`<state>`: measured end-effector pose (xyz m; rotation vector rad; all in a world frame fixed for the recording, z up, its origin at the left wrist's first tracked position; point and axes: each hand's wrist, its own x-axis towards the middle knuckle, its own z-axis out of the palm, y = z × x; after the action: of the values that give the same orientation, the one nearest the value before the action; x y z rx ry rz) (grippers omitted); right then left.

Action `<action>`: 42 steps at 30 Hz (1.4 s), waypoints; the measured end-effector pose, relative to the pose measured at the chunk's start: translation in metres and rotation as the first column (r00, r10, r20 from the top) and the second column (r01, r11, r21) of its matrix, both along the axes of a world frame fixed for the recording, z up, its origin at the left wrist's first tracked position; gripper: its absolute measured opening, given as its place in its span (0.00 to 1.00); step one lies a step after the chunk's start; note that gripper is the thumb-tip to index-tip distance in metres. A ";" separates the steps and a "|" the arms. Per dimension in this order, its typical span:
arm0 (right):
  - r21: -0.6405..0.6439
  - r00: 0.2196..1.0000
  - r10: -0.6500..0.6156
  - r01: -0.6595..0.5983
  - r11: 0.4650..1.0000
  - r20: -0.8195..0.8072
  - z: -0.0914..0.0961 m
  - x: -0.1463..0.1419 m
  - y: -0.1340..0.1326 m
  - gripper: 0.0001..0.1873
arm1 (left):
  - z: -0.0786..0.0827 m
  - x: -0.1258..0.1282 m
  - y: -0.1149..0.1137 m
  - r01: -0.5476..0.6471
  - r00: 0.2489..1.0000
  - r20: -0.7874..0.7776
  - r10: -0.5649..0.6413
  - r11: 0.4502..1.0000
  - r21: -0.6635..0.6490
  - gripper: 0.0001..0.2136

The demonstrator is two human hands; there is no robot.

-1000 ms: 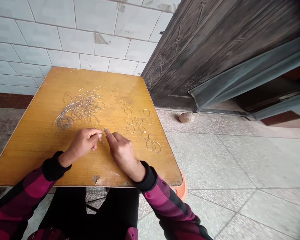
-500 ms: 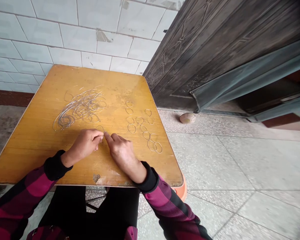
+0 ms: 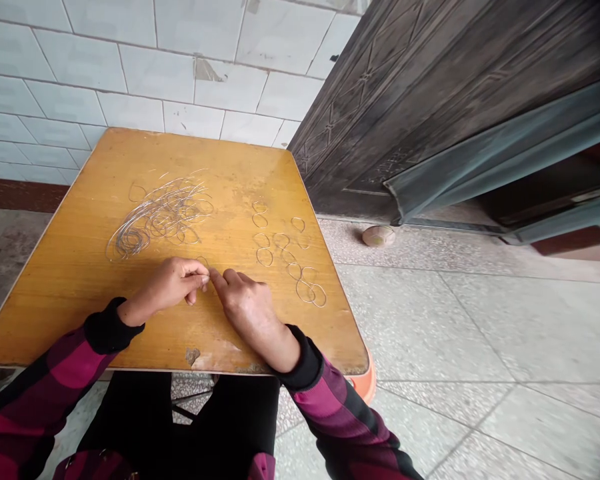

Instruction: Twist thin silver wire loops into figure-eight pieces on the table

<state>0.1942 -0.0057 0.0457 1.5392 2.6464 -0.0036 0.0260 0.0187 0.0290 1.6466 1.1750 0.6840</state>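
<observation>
A small loop of thin metal wire (image 3: 203,259) shows just past the fingertips of my left hand (image 3: 173,283), which pinches it between thumb and index finger. My right hand (image 3: 253,307) meets it from the other side, fingers closed at the wire's end; its thumb is hidden. Both hands are close together over the wooden table (image 3: 155,347). Beyond my left hand lies a tangled heap of bent wire pieces (image 3: 167,212). To the right of my right hand, several wire rings (image 3: 265,265) are spread out, some overlapping.
A white tiled wall (image 3: 130,67) stands behind the table. At right are a dark carved wooden door (image 3: 350,147) and a hanging grey-green curtain (image 3: 445,173). A round stone-like object (image 3: 379,235) sits on the floor. Part of an orange stool (image 3: 365,385) shows under the table corner.
My hands have shifted very slightly, with the fingertips a little lower, and they stay at the wire loop. The heap and the rings lie as before.
</observation>
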 end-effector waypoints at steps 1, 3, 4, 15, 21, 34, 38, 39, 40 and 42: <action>0.007 1.000 0.002 -0.002 1.000 -0.019 -0.001 0.001 0.000 0.16 | 0.000 0.000 0.000 0.009 1.000 0.016 -0.009 1.000 -0.010 0.09; 0.013 0.993 0.015 -0.014 1.000 -0.114 -0.005 0.003 0.000 0.16 | 0.000 -0.001 0.001 0.004 0.999 0.039 -0.004 1.000 -0.013 0.09; 0.005 0.979 0.023 -0.022 1.000 -0.204 -0.008 0.005 0.001 0.16 | -0.001 -0.001 0.001 -0.009 0.999 0.044 0.010 1.000 -0.012 0.10; -0.570 0.186 -0.539 -0.297 0.766 -0.821 -0.033 0.014 0.030 0.16 | -0.009 -0.005 0.004 -0.234 0.955 0.174 0.238 0.971 -0.048 0.10; -0.397 0.228 -0.366 -0.105 0.912 -0.902 -0.034 0.007 0.026 0.14 | -0.010 -0.001 0.002 -0.252 0.964 0.105 0.244 0.965 0.073 0.09; -0.056 0.508 -0.119 0.136 0.989 -0.853 -0.031 0.003 0.023 0.12 | -0.022 0.007 0.002 -0.271 0.962 0.066 0.264 0.952 0.144 0.09; -0.062 0.513 -0.129 0.146 0.987 -0.848 -0.032 0.003 0.024 0.12 | -0.023 0.009 0.003 -0.276 0.961 0.059 0.270 0.949 0.153 0.08; -0.072 0.511 -0.135 0.141 0.987 -0.849 -0.032 0.003 0.025 0.12 | -0.023 0.009 0.004 -0.275 0.961 0.060 0.270 0.951 0.137 0.08; -0.085 0.506 -0.142 0.135 0.987 -0.851 -0.032 0.004 0.026 0.12 | -0.022 0.008 0.004 -0.272 0.962 0.059 0.267 0.955 0.116 0.09; -0.118 0.494 -0.160 0.115 0.986 -0.855 -0.033 0.007 0.029 0.12 | -0.019 0.005 0.005 -0.248 0.968 0.048 0.246 0.967 0.064 0.10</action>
<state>0.2011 0.0230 0.0129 2.1324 3.0879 -1.1615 0.0307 0.0240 0.0095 1.5496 1.3549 0.9193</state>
